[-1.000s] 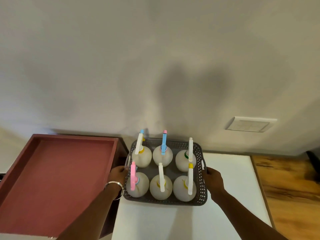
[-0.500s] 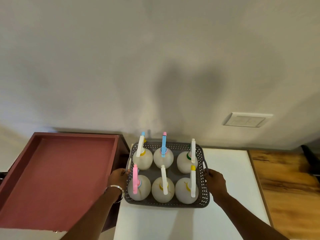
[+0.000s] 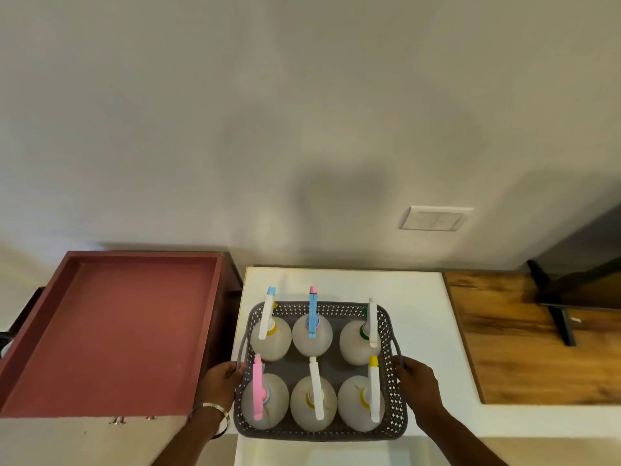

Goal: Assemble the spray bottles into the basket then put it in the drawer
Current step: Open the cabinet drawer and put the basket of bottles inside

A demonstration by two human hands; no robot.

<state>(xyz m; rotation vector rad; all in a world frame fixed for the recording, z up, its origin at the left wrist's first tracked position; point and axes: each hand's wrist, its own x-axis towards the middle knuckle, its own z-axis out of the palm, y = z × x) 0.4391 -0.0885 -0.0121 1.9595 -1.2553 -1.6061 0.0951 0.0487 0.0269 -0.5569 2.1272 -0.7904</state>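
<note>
Gripping the grey basket [image 3: 322, 432] by its two side handles, I have my left hand [image 3: 220, 381] curled around the left one and my right hand [image 3: 418, 376] curled around the right one — fingers closed on each loop. A silver bangle [image 3: 211, 413] sits on my left wrist.

The basket rests on the white table [image 3: 426, 297], near its front edge, and all six spray bottles stand upright inside it in two rows of three. In the far row: a bottle with a white trigger and blue tip [image 3: 270, 334], one with a blue trigger and pink tip [image 3: 312, 331], and one with a green collar [image 3: 361, 341]. In the near row: a pink-trigger bottle [image 3: 265, 401], a white-trigger bottle [image 3: 314, 403], and a yellow-tipped bottle [image 3: 361, 403].

Just to the left of the table the reddish-brown drawer [image 3: 114, 331] stands pulled out — its flat bottom bare, its right wall near my left hand. To the right of the table lies a wooden surface [image 3: 504, 348] with a dark stand [image 3: 557, 317] on it, and a white wall switch [image 3: 435, 218] sits above.
</note>
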